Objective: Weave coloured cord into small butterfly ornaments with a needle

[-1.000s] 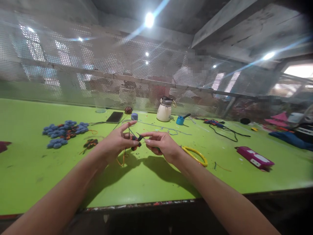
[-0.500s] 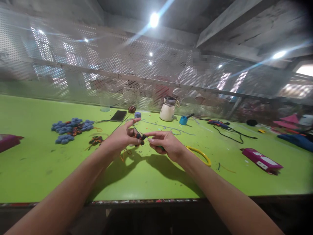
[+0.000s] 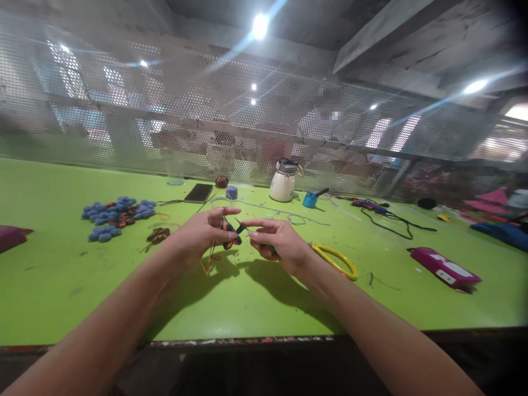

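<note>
My left hand [image 3: 201,232] pinches a small dark crochet piece [image 3: 232,243] flecked with orange, its index finger stretched out with yarn looped over it. A loose orange yarn tail [image 3: 206,267] hangs below that hand. Facing it, my right hand [image 3: 282,243] is closed around a crochet hook [image 3: 270,249]; part of a green handle shows under the fingers, and the thin tip meets the crochet piece. Left of my hands lie a dark and orange crochet flower [image 3: 158,236] and a cluster of blue crochet flowers [image 3: 103,213].
Behind my hands are a phone [image 3: 198,193], a dark yarn ball [image 3: 221,182], a blue yarn ball [image 3: 231,192], a white jug [image 3: 282,184] and a blue pot [image 3: 309,199]. Yellow handles [image 3: 336,262] lie beside my right wrist. A purple box [image 3: 445,268] sits farther right.
My left index finger has lowered slightly, and the crochet piece has turned a little between the fingers. The view has shifted slightly. Both hands keep their hold.
</note>
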Available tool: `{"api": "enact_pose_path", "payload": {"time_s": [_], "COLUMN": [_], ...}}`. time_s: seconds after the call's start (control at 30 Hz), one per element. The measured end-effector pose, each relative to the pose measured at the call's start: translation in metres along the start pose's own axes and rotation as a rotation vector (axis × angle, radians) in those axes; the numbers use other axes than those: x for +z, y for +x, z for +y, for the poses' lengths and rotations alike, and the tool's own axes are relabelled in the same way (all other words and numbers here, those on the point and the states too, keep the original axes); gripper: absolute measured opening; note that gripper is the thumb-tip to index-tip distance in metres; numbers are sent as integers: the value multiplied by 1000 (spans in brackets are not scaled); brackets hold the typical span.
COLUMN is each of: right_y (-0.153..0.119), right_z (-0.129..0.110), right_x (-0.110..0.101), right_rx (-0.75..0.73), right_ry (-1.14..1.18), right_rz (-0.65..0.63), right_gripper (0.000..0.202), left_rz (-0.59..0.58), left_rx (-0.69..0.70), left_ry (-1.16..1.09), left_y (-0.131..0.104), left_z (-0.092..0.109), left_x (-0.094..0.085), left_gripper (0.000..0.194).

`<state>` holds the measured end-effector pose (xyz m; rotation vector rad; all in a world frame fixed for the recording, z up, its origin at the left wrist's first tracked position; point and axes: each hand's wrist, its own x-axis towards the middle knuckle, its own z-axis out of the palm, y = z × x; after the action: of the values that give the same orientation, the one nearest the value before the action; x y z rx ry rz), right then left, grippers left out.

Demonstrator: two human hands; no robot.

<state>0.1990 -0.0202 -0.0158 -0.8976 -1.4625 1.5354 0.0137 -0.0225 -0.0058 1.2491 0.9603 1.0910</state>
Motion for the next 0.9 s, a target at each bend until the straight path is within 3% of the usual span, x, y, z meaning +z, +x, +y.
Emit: {"api": "enact_pose_path", "payload": {"time_s": [0.13,0.3,0.5,0.7,0.9], "right_y": [0,0,4,10,9], "right_z": [3,4,5,12,9], "right_x": [2,2,-2,-4,-6], "right_rx": [45,52,-82,-252,-144], "right_ry": [53,-23,-156,-438,-328], "right_rz": [7,-14,10,91,16], "right_gripper": [43,46,37,32,34], "left_rz": [61,54,-28,-15,22], "left_rx": [-60,-59,-29,-21,5], "left_ry": [-66,-77,-85,-48,8], "left_y": [0,1,2,-1,-2], "left_z": [0,-3,-7,-5,-3], "left_x": [3,3,1,3,6], "left_gripper": [59,62,82,90,92]}}
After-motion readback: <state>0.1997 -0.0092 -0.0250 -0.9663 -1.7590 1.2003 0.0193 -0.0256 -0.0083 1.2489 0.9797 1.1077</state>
